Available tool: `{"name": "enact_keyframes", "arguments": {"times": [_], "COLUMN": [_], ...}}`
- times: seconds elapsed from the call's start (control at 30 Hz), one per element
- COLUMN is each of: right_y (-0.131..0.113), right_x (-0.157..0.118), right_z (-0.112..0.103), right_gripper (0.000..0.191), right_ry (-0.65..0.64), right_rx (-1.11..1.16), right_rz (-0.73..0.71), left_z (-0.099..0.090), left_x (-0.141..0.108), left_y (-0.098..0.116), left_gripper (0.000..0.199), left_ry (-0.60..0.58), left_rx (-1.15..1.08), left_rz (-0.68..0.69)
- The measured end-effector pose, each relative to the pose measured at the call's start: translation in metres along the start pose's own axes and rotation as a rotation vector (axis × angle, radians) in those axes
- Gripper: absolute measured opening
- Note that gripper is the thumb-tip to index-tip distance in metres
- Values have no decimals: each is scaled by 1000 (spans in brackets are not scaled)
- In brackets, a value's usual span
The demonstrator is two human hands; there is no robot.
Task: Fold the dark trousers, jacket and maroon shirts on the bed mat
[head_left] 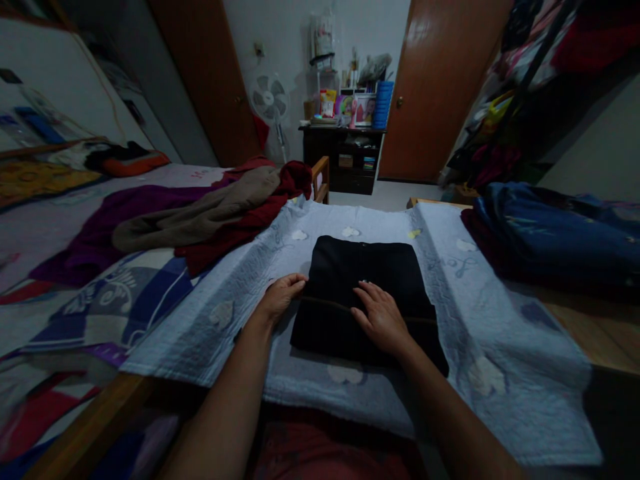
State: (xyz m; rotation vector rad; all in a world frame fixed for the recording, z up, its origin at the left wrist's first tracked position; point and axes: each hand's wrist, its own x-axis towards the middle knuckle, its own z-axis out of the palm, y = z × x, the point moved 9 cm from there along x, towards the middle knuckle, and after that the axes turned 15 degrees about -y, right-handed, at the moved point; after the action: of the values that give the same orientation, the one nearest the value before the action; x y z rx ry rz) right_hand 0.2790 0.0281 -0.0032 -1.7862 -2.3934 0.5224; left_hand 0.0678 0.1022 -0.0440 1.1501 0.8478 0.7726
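Observation:
A folded black garment (pixel 385 267) lies on a light blue quilted cloth with pale heart and cloud shapes. A thin brownish line crosses its middle, and a small button-like spot shows at its far edge. At the garment's left edge, my left hand (pixel 284 295) has thumb and fingers pinched together on the fabric. My right hand (pixel 383 317) rests flat on top of the garment, fingers spread, right of its middle. The light blue cloth (pixel 300 360) spreads under both, with its sides draped over the surfaces to left and right.
Left, a bed holds a grey-brown garment (pixel 200 207), a purple one (pixel 100 223) and a blue checked cloth (pixel 120 293). Folded blue clothes (pixel 560 230) are stacked at right on a wooden surface (pixel 595 320). Behind stand a fan (pixel 270 97) and a dark cabinet (pixel 337 170).

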Motion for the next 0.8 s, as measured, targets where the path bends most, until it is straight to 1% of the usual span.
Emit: {"name": "enact_keyframes", "arguments": {"times": [0.07,0.13,0.2,0.27,0.3,0.37,0.43,0.47,0.53,0.6,0.8], "right_y": [0,0,0,0,0,0,0,1,1,1,0], "right_x": [0,0,0,0,0,0,1,1,1,1,1], "right_z": [0,0,-1,-1,-1,-1,0,0,1,1,1], "right_gripper": [49,49,49,49,49,49,49,49,49,49,49], "right_ry": [3,3,6,8,9,7,5,6,8,9,5], "right_rx": [2,6,7,5,3,0,2,3,3,-1,-7], "right_rz": [-1,-1,1,0,-1,-4,-3,-1,0,-2,4], "left_z": [5,9,8,4,3,3,6,8,11,15,17], "left_x": [3,4,4,1,-1,-6,-9,-10,-8,-4,-1], "left_y": [-3,-5,-5,-4,-5,-8,-8,-5,1,4,-1], "left_gripper": [24,24,25,26,27,31,36,37,38,40,46], "left_ry": [-34,-43,-10,57,82,102,98,95,95,99,158], "left_rx": [-62,-119,-145,-148,-152,-141,-63,-5,100,151,158], "left_rz": [-17,-17,2,17,4,-64,-128,-137,-107,-59,62]}}
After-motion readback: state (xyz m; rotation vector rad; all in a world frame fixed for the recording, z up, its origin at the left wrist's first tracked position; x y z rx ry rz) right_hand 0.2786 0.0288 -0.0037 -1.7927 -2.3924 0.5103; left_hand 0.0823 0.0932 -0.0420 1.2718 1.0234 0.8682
